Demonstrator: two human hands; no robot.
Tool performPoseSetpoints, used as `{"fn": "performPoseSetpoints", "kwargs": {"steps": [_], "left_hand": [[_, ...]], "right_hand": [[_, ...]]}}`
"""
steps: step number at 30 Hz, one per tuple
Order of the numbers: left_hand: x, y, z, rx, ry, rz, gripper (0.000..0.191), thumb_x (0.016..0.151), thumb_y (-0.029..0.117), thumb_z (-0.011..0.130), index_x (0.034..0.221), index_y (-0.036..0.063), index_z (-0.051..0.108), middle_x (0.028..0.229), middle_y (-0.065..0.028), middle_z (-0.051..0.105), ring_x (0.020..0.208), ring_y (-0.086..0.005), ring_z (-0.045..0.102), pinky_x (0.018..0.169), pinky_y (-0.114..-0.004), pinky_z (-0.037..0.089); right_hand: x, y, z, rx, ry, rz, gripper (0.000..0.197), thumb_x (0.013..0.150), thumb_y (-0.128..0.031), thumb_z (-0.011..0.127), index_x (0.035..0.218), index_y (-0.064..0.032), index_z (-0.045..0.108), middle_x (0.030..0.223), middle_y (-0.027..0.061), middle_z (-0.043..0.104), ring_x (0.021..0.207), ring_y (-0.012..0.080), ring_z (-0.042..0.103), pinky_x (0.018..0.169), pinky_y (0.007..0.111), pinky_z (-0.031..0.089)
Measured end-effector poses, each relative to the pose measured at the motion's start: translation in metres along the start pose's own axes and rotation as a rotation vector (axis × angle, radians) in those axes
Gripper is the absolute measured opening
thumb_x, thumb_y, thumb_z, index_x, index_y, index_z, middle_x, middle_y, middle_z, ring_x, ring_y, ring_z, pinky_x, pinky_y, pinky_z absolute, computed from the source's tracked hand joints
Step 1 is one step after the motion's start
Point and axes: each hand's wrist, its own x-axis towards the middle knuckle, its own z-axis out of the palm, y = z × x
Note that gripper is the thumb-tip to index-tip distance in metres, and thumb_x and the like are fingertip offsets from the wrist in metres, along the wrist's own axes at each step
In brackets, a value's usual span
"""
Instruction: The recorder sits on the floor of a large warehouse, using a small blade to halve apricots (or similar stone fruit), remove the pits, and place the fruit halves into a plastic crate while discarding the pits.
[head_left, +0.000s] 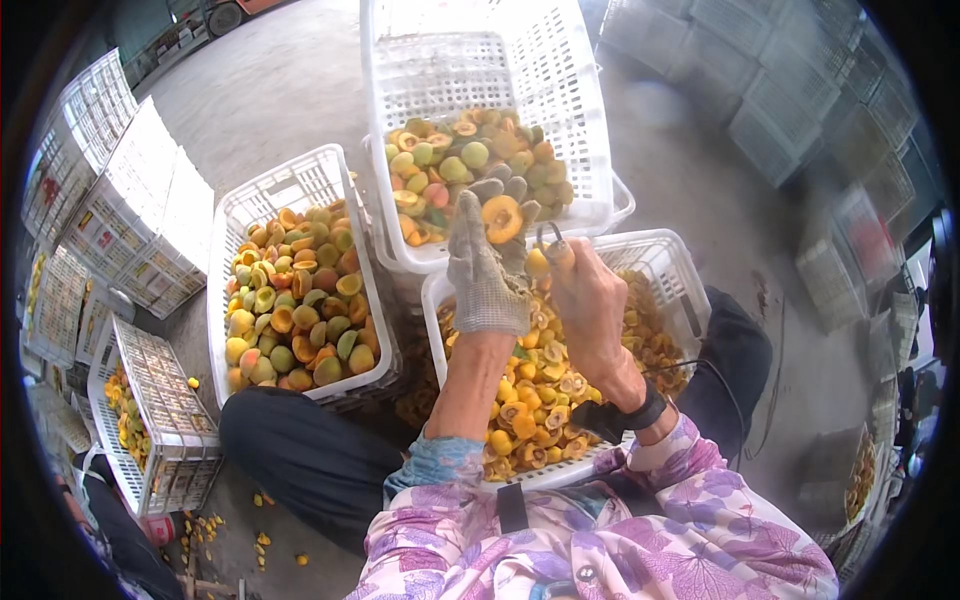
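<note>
My left hand (484, 270), in a worn grey work glove, holds a halved yellow stone fruit (502, 219), a peach or apricot, cut face up with its brown centre showing. Just right of it, my bare right hand (592, 307) is closed around a small hand tool with a curved metal tip (551, 231). The tip is apart from the fruit; most of the handle is hidden in my fist. Below both hands, a white plastic crate (679, 259) between my legs holds yellow fruit pieces. Beyond them, a tilted white crate (559, 82) contains green-yellow fruit, some halved.
A white crate (217, 300) at the left is heaped with hollowed fruit halves. More crates stand stacked at far left (142, 217) and right (780, 112). Fruit scraps (199, 529) lie on the concrete floor. A dark cable (720, 375) runs beside my right knee. Another person's leg (120, 517) shows lower left.
</note>
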Motion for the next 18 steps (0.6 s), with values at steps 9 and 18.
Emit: {"fn": "performPoseSetpoints", "kwargs": {"steps": [9,18], "left_hand": [[-0.008,-0.009,0.009,-0.116,-0.209,0.013,0.024,0.1,0.024,0.051,0.112,0.0042,0.056,0.121,-0.01,0.06,0.104,-0.0199,0.061,0.09,-0.033,0.052],[-0.011,-0.013,0.003,0.165,-0.265,0.11,0.017,0.101,0.024,0.048,0.099,0.0094,0.056,0.103,-0.0057,0.063,0.094,-0.0135,0.06,0.077,-0.025,0.05]], "right_hand": [[0.011,0.0,0.0,-0.242,-0.086,0.127,0.026,0.079,0.005,0.055,0.102,-0.0027,0.044,0.088,0.0201,0.061,0.076,0.0433,0.061,0.06,0.051,0.046],[0.019,0.011,-0.024,-0.057,-0.317,0.025,0.014,0.08,0.001,0.056,0.091,-0.0008,0.048,0.07,0.0215,0.058,0.068,0.043,0.058,0.058,0.048,0.046]]}}
